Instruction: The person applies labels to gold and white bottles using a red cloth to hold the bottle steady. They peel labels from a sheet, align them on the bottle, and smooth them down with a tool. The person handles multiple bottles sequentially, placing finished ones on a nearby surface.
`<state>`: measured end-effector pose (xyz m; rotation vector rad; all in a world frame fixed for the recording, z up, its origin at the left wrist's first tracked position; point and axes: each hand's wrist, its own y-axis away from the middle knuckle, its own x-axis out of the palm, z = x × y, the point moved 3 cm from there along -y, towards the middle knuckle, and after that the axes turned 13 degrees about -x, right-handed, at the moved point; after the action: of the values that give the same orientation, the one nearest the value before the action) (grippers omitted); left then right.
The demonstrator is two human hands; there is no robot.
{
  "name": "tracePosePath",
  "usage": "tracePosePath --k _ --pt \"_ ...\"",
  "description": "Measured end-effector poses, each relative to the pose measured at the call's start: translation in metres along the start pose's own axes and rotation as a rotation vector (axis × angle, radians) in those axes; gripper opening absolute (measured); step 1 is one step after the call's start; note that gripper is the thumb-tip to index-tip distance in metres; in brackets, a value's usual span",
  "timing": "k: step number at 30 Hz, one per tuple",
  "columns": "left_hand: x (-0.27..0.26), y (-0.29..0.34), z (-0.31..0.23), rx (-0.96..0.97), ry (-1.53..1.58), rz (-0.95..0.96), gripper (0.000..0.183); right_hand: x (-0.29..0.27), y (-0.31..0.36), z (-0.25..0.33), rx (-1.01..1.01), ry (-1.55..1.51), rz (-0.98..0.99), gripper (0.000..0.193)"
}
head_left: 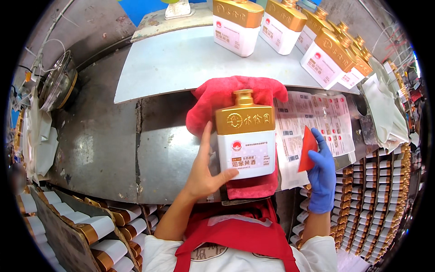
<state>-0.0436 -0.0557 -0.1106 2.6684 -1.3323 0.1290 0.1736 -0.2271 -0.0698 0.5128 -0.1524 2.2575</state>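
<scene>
Holding the gold and white bottle flat on the red towel on the counter, our bare left hand wraps its lower left corner, and our gloved right hand pinches a red scraper over the label sheets. The bottle may slide, we think, because the towel is soft. The bottle's underside is hidden
</scene>
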Motion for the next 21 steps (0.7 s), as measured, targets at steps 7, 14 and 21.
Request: tracePosePath --k 7,14,21 --pt "0.011 0.019 0.003 0.091 -0.484 -0.116 0.118 0.077 0.034 -0.014 -0.425 0.508 0.306 0.051" --pt "0.016 0.019 0.004 0.176 -0.499 -0.213 0.114 0.081 0.028 -0.026 -0.456 0.575 0.341 0.044" --pt "0.016 0.018 0.004 0.170 -0.483 -0.202 0.114 0.080 0.028 -0.028 -0.454 0.596 0.342 0.042"
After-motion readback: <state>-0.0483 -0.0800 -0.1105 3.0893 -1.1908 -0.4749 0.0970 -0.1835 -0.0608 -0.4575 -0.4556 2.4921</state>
